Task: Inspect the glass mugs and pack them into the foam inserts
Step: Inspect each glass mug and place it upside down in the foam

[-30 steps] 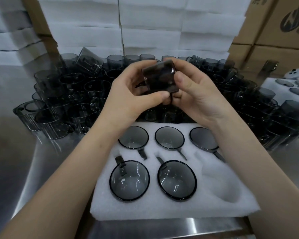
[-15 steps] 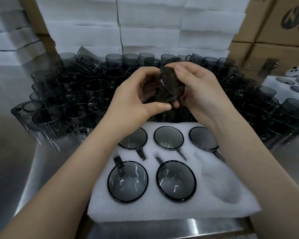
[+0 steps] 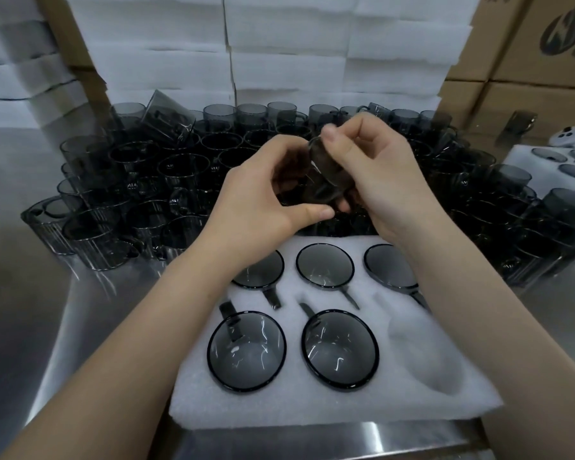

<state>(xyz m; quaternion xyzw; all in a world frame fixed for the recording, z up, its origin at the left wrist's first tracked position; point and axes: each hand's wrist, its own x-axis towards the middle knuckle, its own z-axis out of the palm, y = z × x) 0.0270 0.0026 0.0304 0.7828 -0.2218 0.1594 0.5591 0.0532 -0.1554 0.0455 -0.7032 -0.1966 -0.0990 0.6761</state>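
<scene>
both hands are raised above the foam insert [image 3: 312,410], gripping one smoky grey glass mug [image 3: 326,180] between them. the left hand [image 3: 263,197] curls round its left side, thumb under the lower edge. the right hand [image 3: 382,180] pinches it from the right, with a fingertip on top of the rim. the mug is tilted on its side in the air, a round end turned toward the camera. whether that end is the mouth or the base i cannot tell, and fingers hide the handle.

the foam insert lies on the steel table [image 3: 30,310] just below the forearms, near the table's front edge. it has six round pockets in two rows of three. five packed mugs [image 3: 340,350] sit in them, their rims showing as dark rings and their handles in the narrow slots. three are in the far row, the left one partly covered by the left wrist, and two are in the near row at left and middle. the empty pocket [image 3: 425,356] is at near right, beside the right forearm.

behind the insert a dense crowd of loose mugs [image 3: 166,180] stands on the table, most upright, one at back left leaning. stacks of white foam sheets [image 3: 279,44] rise behind them, and cardboard boxes [image 3: 528,61] stand at far right. a second foam insert [image 3: 520,161] with mugs in it shows at the right edge.
</scene>
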